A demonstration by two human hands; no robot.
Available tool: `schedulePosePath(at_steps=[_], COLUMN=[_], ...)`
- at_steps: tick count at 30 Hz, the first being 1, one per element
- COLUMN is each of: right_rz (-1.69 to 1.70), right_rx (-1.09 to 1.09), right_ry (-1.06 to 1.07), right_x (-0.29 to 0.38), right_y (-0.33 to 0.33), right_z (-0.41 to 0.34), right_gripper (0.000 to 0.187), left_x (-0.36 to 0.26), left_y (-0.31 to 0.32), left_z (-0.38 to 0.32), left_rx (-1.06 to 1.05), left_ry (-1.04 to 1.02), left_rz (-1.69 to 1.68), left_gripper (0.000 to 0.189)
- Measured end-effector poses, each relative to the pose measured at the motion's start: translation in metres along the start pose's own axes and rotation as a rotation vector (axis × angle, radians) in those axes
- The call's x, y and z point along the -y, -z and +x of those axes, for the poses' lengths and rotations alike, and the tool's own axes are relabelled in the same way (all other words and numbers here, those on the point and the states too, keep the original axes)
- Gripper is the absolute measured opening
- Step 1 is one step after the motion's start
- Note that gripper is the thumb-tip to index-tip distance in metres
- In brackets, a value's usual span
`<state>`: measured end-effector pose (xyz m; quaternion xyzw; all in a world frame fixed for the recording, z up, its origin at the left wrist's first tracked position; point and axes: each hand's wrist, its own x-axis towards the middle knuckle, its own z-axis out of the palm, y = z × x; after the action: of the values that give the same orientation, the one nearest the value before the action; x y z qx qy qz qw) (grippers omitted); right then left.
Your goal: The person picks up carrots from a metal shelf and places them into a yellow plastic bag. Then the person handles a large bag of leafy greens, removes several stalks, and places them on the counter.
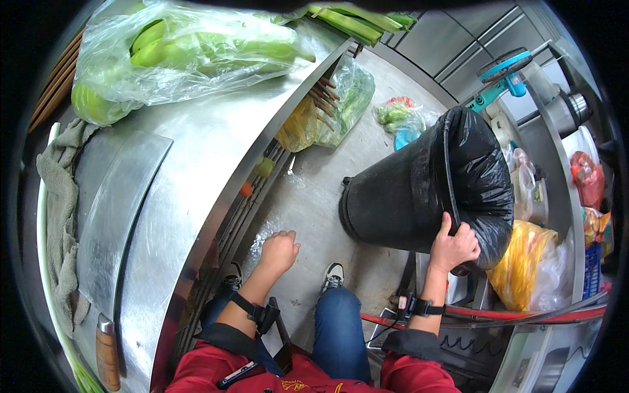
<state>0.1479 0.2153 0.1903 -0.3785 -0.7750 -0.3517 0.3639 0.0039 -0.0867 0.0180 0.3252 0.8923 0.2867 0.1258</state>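
My right hand grips the rim of a black plastic trash bin, its thumb lying along the outside. A black garbage bag lines the bin and folds over its mouth. The bin stands on the grey floor ahead of me and to the right. Over the floor, between the bin and the steel counter, hangs my left hand with curled fingers. Nothing shows in it, though its palm is hidden.
The stainless steel counter at left bears a cleaver, a grey cloth and bagged green vegetables. Bagged produce lies on the floor beyond. At right stand metal shelves with a yellow bag; a red hose runs below.
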Motion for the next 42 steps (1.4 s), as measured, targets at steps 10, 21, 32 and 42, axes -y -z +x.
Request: schedulePosePath(at_steps=[10,21,32,42], right_rz=[-0.108,0.035,1.156,1.101], right_rx=[-0.145,-0.023,0.848,1.27], right_ry=[0.086,-0.049,0.183,0.42], right_x=[-0.013,0.007,0.183,0.192], right_y=[-0.054,-0.05,0.039,0.003], right_z=[0.033,0.02,-0.152,-0.23], right_gripper=[0.048,0.059,0.038,0.018], left_x=[0.007,0.005,-0.001,0.009], left_y=[0.003,0.006,-0.009,-0.033], left_z=[0.002,-0.002,0.006,0.025], left_rx=[-0.025,0.035,0.101,0.19], left_ry=[0.002,0.018,0.026,0.044], left_rz=[0.044,0.055,0.124,0.304], left_gripper=[0.023,0.025,0.028,0.038])
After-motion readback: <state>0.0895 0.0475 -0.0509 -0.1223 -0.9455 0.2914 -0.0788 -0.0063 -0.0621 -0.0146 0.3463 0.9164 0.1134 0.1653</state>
